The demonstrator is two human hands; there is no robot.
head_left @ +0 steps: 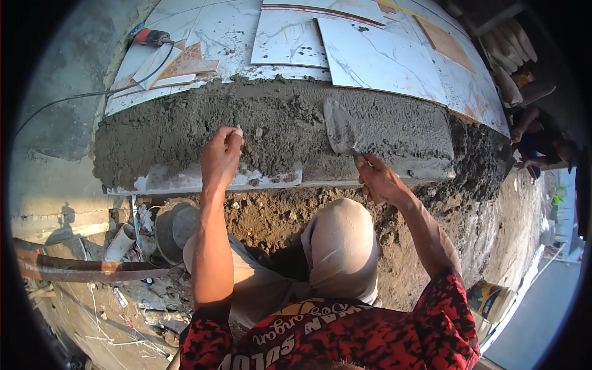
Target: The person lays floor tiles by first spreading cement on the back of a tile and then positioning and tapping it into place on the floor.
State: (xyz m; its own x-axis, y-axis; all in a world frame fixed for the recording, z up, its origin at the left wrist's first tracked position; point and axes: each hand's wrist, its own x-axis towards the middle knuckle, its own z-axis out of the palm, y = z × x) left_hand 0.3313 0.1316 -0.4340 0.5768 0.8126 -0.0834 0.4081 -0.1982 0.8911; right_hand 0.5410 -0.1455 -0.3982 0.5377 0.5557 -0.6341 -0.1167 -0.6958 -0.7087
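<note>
My right hand (pixel 377 180) grips the handle of a trowel, whose grey, mortar-smeared blade (pixel 338 126) lies on the smoother right part of a long band of wet mortar (pixel 277 117). My left hand (pixel 223 154) is closed in a pinch above the rougher left part of the band; a small pale bit shows at its fingertips, too small to name. Pale slabs (pixel 157 182) show along the band's near edge.
Marble-patterned tiles (pixel 382 55) cover the far side, with a red corded power tool (pixel 151 38) at left. A co-worker (pixel 546 132) is at right. Soil (pixel 265 222), a grey bucket (pixel 172 228), a white pipe (pixel 120 242) and a container (pixel 487 299) surround my legs.
</note>
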